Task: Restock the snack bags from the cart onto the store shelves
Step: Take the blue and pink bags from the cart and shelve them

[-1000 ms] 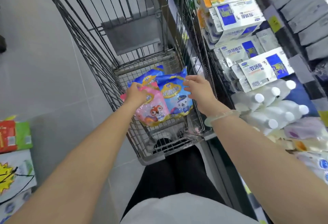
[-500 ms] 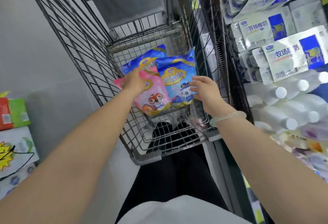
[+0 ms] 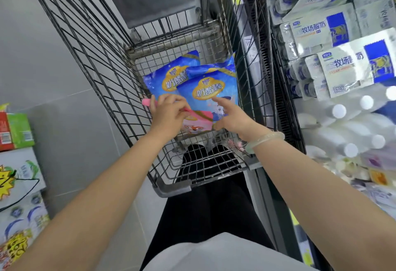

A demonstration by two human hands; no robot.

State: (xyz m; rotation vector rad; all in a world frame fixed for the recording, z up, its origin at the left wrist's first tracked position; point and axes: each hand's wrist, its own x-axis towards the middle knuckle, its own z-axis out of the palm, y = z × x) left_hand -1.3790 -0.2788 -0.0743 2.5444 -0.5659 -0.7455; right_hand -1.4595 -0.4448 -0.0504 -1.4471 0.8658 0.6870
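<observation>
Pink snack bag [image 3: 198,121] low in the cart [image 3: 96,56], pinched by left hand [image 3: 169,114] | right hand [image 3: 232,118] loose-fingered on the front blue bag [image 3: 207,93] | I reckon the glossy bag slips, or snags the wire.

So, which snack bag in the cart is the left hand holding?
The pink bag, nearest the person: the left hand grips its upper edge. The front blue bag and rear blue bag lie behind it.

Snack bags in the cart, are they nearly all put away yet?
Not yet. No such bag shows on the shelves. The left hand grips the pink bag, the right hand reaches for the front blue bag. All three, with the back blue bag, are in the cart, so every bag needs shelving.
</observation>
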